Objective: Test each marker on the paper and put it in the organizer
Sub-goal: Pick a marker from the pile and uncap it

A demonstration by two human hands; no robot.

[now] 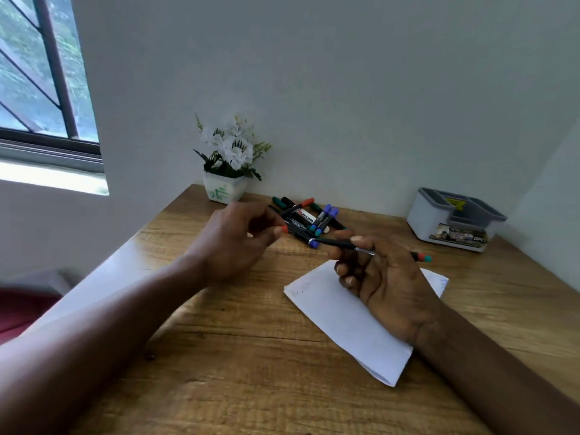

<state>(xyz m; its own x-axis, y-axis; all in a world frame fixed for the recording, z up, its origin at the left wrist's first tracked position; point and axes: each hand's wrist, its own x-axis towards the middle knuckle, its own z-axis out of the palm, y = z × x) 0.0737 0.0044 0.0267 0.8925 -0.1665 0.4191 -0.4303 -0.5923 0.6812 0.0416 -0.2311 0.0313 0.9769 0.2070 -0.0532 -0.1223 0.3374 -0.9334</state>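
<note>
Desk: wooden desk (pixel 251 356), paper (pixel 345 312) under right hand.
Right hand (pixel 383 277): closed on marker (pixel 337 243) lying sideways.
Left hand (pixel 238 240): pinches red-capped marker (pixel 293 230) at pile.
Organizer (pixel 452 219): far right.

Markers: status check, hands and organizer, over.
Left hand pinching a red-capped marker at the pile. Right hand holding pens over paper. Organizer far right, path unobstructed.

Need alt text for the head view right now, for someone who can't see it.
The right hand holds several markers above the folded white paper on a wooden desk, while the left hand pinches a red-tipped marker at the marker pile. A grey-white organizer sits far right.
</note>
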